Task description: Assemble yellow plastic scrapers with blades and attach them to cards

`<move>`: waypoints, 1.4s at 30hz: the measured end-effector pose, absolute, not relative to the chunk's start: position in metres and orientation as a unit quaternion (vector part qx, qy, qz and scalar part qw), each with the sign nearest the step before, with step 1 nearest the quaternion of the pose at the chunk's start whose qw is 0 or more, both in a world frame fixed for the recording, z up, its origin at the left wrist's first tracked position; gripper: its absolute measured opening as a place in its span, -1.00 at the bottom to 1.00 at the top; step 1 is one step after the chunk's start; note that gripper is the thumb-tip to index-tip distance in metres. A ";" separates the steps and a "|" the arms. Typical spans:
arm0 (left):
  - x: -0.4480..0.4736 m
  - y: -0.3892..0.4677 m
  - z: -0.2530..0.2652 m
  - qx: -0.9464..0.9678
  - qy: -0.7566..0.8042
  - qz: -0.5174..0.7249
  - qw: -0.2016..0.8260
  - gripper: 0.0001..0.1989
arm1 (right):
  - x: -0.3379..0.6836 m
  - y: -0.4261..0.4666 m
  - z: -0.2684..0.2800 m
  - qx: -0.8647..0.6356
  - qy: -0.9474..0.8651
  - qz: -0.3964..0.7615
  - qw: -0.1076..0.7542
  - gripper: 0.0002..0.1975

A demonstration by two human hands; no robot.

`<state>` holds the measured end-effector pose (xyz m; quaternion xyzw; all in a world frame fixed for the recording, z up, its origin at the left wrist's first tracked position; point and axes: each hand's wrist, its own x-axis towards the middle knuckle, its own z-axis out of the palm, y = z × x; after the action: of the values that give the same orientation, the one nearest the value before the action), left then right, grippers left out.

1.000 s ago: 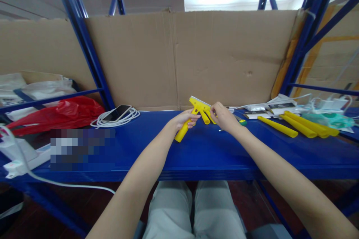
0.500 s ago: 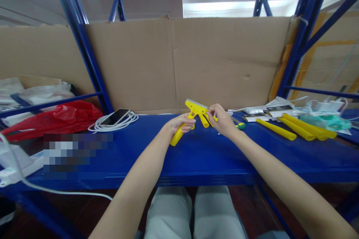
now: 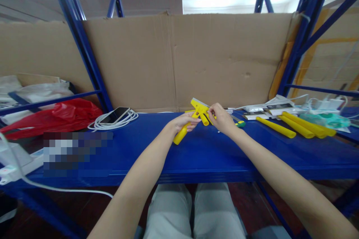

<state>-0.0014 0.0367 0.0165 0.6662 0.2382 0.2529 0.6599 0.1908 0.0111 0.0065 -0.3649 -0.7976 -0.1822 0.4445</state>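
Note:
A yellow scraper (image 3: 181, 134) with a pale blade edge along its wide head is tilted above the blue tabletop. My left hand (image 3: 185, 122) is closed around its handle, just below the head. At the right end of the head, my right hand (image 3: 221, 117) has its thumb and fingers pinched together. Whatever those fingertips hold is too small or hidden to make out. More yellow scraper parts (image 3: 205, 121) lie behind the hands, partly covered. A screwdriver with a green and yellow handle (image 3: 240, 124) rests just beyond my right wrist.
Several yellow tube handles (image 3: 276, 127) lie to the right, near small packets (image 3: 277, 109) and a green plastic bag (image 3: 325, 120). On the left are a phone (image 3: 115, 115) on a coiled white cable, a red bag (image 3: 70, 114) and a power strip (image 3: 14, 171). Cardboard (image 3: 134, 63) stands behind.
The scraper and my left hand have shifted slightly right, and the head has turned a little. My right hand stays pinched at the head's right end.

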 end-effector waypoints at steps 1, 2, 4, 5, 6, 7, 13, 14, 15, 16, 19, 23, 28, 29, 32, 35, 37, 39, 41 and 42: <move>0.000 0.036 0.017 0.667 0.241 0.256 0.657 -0.66 | 0.191 0.011 0.006 -0.375 -0.796 -0.187 0.436 -0.92; 0.002 0.035 0.017 0.668 0.246 0.258 0.653 -0.68 | 0.191 0.011 0.006 -0.385 -0.794 -0.195 0.429 -0.92; 0.005 0.033 0.017 0.671 0.255 0.263 0.645 -0.72 | 0.191 0.011 0.006 -0.400 -0.788 -0.213 0.416 -0.90; 0.006 0.032 0.018 0.672 0.261 0.265 0.640 -0.73 | 0.190 0.011 0.006 -0.408 -0.785 -0.223 0.410 -0.89; 0.008 0.031 0.018 0.672 0.268 0.267 0.636 -0.75 | 0.190 0.010 0.006 -0.416 -0.781 -0.232 0.405 -0.88; 0.010 0.030 0.018 0.672 0.275 0.269 0.633 -0.77 | 0.189 0.010 0.006 -0.424 -0.777 -0.238 0.399 -0.87; 0.018 0.024 0.019 0.666 0.288 0.288 0.625 -0.81 | 0.190 0.013 0.005 -0.447 -0.770 -0.205 0.406 -0.88; 0.019 0.023 0.019 0.665 0.291 0.289 0.624 -0.81 | 0.191 0.015 0.005 -0.443 -0.770 -0.187 0.419 -0.89; 0.020 0.023 0.020 0.664 0.294 0.291 0.623 -0.81 | 0.193 0.017 0.005 -0.437 -0.769 -0.166 0.436 -0.91; 0.020 0.022 0.020 0.662 0.297 0.292 0.623 -0.82 | 0.195 0.020 0.004 -0.432 -0.765 -0.143 0.457 -0.93; 0.021 0.020 0.022 0.656 0.296 0.299 0.627 -0.82 | 0.202 0.029 0.003 -0.431 -0.739 -0.063 0.514 -0.93; 0.025 0.018 0.022 0.637 0.303 0.315 0.635 -0.83 | 0.210 0.040 -0.003 -0.466 -0.702 0.008 0.538 -0.75; 0.032 0.018 0.023 0.606 0.328 0.327 0.647 -0.81 | 0.228 0.051 -0.005 -0.509 -0.690 -0.020 0.513 -0.70; 0.032 0.019 0.023 0.599 0.336 0.330 0.648 -0.79 | 0.236 0.052 -0.004 -0.529 -0.689 -0.030 0.494 -0.73; 0.030 0.022 0.023 0.579 0.365 0.341 0.645 -0.78 | 0.268 0.050 0.003 -0.603 -0.721 -0.046 0.338 -0.86; 0.026 0.028 0.022 0.561 0.389 0.359 0.636 -0.79 | 0.297 0.043 0.010 -0.638 -0.751 0.007 0.172 -0.90; 0.023 0.033 0.021 0.550 0.402 0.364 0.635 -0.79 | 0.310 0.038 0.012 -0.633 -0.765 0.049 0.106 -0.88; 0.020 0.037 0.019 0.537 0.414 0.365 0.639 -0.79 | 0.315 0.036 0.012 -0.627 -0.773 0.053 0.085 -0.83; 0.018 0.042 0.017 0.523 0.419 0.365 0.646 -0.79 | 0.317 0.037 0.009 -0.628 -0.773 0.040 0.084 -0.80; 0.017 0.043 0.016 0.517 0.418 0.367 0.651 -0.79 | 0.317 0.038 0.008 -0.631 -0.770 0.036 0.084 -0.80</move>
<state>0.0167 0.0433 0.0161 0.5173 0.4181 0.3667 0.6505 0.3170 0.0382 0.0078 -0.6310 -0.7703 0.0364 0.0845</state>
